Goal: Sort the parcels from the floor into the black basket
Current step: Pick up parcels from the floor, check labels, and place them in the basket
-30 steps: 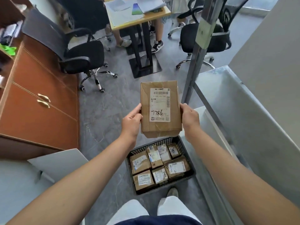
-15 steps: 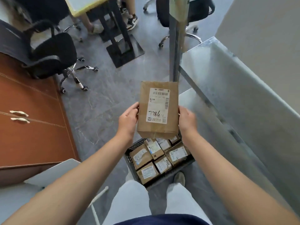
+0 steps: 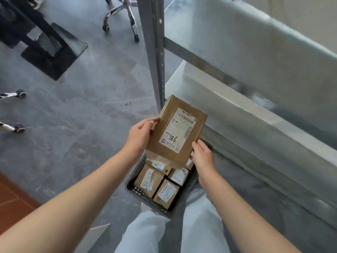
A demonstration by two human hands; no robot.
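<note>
At centre frame, between both hands: left grip [image 3: 141,133] has its fingers curled round the left long edge of a flat brown cardboard parcel [image 3: 168,108]. Right grip [image 3: 201,156] clasps the parcel's lower right corner. Both are grasping the parcel; neither is released.

White rectangular shipping label [image 3: 178,131] on the upward face. Handwritten in black marker: "7786". One barcode along the label's top edge, a second down its right side. Small print blurred, not readable.

Parcel is tilted, top end leaning right. Cardboard creased, with clear tape over the surface. It is held over the far end of a black slotted plastic basket [image 3: 138,193], hiding that end; whether it touches anything beneath, I cannot tell.

Basket stands on grey stone-pattern floor [image 3: 82,110] and holds several small brown boxes [image 3: 150,179] with white labels, packed side by side. Their writing is illegible.

Grey metal shelving upright [image 3: 153,52] rises just behind the parcel. Pale trouser legs [image 3: 145,232] stand at the basket's near edge.
</note>
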